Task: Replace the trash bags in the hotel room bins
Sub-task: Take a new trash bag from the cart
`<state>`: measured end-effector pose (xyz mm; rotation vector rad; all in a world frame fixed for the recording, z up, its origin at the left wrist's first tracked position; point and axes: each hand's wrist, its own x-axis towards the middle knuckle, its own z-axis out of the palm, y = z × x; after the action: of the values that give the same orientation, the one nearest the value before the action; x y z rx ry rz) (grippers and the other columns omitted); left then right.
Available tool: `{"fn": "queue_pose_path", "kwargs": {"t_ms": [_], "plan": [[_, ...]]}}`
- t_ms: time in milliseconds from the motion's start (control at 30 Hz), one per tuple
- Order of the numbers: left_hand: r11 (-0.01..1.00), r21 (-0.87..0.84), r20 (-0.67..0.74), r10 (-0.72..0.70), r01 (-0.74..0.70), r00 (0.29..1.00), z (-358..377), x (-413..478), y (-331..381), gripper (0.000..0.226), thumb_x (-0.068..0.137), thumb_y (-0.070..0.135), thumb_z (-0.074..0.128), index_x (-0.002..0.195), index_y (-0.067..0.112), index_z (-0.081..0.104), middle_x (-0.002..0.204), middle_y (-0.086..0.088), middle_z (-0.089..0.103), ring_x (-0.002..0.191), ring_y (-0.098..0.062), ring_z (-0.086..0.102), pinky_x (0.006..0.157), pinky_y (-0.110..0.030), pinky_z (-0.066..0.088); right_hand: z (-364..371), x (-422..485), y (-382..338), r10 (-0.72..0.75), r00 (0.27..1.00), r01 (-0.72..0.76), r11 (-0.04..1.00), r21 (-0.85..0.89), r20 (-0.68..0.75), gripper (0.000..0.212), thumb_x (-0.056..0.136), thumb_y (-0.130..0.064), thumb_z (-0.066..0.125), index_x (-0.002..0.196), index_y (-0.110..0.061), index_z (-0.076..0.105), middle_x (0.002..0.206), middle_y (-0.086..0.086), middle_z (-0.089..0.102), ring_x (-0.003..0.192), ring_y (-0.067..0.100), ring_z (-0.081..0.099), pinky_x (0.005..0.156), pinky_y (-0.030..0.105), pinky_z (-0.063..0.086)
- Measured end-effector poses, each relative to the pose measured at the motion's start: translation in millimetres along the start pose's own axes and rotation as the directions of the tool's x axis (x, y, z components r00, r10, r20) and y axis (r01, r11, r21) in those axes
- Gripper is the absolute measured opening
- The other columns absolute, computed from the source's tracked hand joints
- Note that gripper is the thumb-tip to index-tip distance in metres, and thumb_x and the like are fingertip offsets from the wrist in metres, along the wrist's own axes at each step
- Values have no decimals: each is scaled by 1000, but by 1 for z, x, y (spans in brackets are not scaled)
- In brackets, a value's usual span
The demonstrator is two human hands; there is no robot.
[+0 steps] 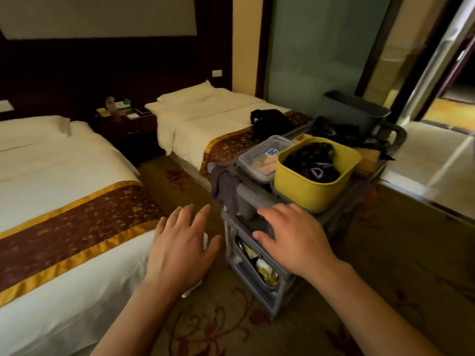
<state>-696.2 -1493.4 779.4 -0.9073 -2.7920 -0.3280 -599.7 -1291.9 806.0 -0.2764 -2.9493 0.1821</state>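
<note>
Both forearms reach out below my view: the left hand (180, 242) hangs over the carpet between the near bed (51, 176) and the cart (277, 301), fingers straight and spread, holding nothing. The right hand (293, 237) lies flat on the cart's near rail, fingers apart and not curled round it. Behind that rail sits a yellow tub (303, 194) heaped with black trash bags (308, 160), a lidded clear box (259, 155) beside it and a grey cloth (226, 186) draped at the corner. At the cart's far end a grey bin (354, 111) rests on the top surface, more black plastic bunched at its foot — another dark bundle (270, 119) lies on the far bed (205, 111). My worry: a shove from a flat, ungripping palm could swing the cart into the far bed — and the jolt could slide the bin or tub off.
</note>
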Motion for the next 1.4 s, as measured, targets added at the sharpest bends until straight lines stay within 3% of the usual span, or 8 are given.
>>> {"fn": "queue_pose_path", "kwargs": {"t_ms": [200, 367, 500, 633, 967, 1400], "plan": [[989, -36, 2, 142, -142, 990, 9, 42, 37, 71, 87, 66, 24, 149, 31, 29, 149, -3, 42, 141, -26, 35, 114, -51, 32, -6, -13, 40, 176, 983, -178, 983, -35, -42, 53, 94, -56, 50, 139, -28, 49, 126, -6, 59, 119, 21, 50, 93, 37, 50], [965, -55, 34, 260, -258, 965, 20, 69, 69, 70, 87, 65, 30, 148, 31, 32, 146, -5, 45, 138, -27, 39, 112, -51, 35, -12, -16, 67, 301, 953, -303, 952, -49, -35, 53, 95, -57, 47, 140, -29, 47, 126, -4, 58, 119, 23, 50, 90, 37, 51], [943, -71, 40, 327, -324, 944, 28, 87, 104, 71, 88, 65, 33, 149, 30, 31, 149, -6, 44, 139, -28, 38, 112, -51, 35, -17, -22, 96, 354, 934, -356, 933, -51, -45, 50, 94, -58, 46, 133, -27, 52, 125, -4, 58, 116, 22, 51, 89, 38, 51], [933, -53, 6, 358, -357, 934, 39, 109, 146, 70, 90, 65, 34, 149, 30, 28, 149, -6, 42, 141, -27, 35, 113, -51, 33, -24, -25, 144, 375, 924, -377, 926, -31, -70, 54, 94, -59, 47, 140, -30, 46, 128, -5, 56, 118, 21, 50, 88, 35, 51], [987, 3, -41, 159, -159, 986, 69, 160, 275, 70, 90, 66, 30, 149, 29, 30, 153, -8, 38, 145, -30, 28, 115, -56, 27, -46, -15, 297, 208, 976, -209, 978, -18, -69, 56, 94, -58, 49, 142, -29, 46, 130, -6, 57, 119, 18, 51, 83, 29, 49], [993, 92, -55, -62, 67, 997, 94, 236, 338, 75, 87, 71, 22, 149, 30, 30, 153, -9, 38, 144, -31, 30, 116, -58, 25, -46, 61, 425, 33, 999, -33, 999, 14, -40, 52, 94, -58, 48, 139, -32, 47, 125, -10, 57, 116, 16, 51, 84, 32, 52]]}}
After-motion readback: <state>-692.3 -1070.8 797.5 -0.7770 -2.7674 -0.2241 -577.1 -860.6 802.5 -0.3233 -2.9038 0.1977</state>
